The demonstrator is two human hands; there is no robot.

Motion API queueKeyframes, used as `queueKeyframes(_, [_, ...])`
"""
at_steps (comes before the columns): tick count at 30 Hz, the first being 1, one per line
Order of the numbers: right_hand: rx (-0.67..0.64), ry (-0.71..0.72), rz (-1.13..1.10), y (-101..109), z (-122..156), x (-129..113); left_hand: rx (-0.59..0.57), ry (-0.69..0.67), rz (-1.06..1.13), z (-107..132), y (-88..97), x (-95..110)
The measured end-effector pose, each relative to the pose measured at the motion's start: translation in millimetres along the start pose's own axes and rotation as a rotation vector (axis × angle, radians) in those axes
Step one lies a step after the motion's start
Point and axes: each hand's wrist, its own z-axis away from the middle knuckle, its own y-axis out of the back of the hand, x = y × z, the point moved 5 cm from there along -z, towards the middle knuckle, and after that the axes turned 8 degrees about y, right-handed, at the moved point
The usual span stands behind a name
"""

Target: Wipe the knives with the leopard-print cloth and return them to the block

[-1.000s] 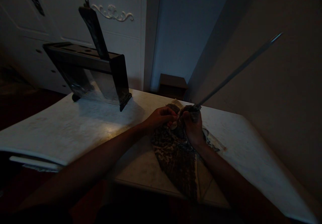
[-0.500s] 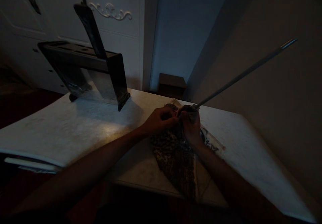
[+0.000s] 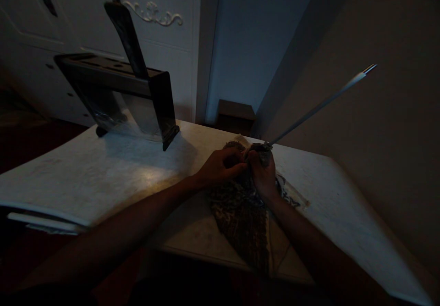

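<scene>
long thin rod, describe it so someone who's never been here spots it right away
Start at the pale tabletop and find the right hand gripping bunched patterned cloth. The long thin rod slants up and rightward from that fist, against the brownish wall. Unlike the dark, crumpled cloth, it is straight and slim, with a shiny tip.

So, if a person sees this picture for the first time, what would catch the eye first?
Probably the long thin rod, slanting up to the right from the patterned cloth bunched in the right hand. Next comes the black stand toward the back left of the table, with a dark handle sticking up from it.
</scene>
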Motion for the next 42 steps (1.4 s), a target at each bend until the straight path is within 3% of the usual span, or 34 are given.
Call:
queueKeyframes(13, [0.04, -0.042, 0.041, 3.5, -0.9, 3.1, 0.109, 0.054, -0.1, -3.9, 5.5, -6.8])
queueKeyframes(29, [-0.009, -0.074, 0.037, 1.1, -1.5, 1.6, 0.088, 0.026, -0.166, -3.0, 4.7, -8.4])
queueKeyframes(38, [-0.101, -0.092, 0.073, -2.4, -4.5, -1.4, 0.185, 0.002, -0.501, 0.0, 4.2, -5.2])
queueKeyframes(42, [-0.096, -0.103, 0.067, -3.1, -5.0, -1.4, 0.072, 0.01, -0.605, 3.2, -2.2, -5.4])
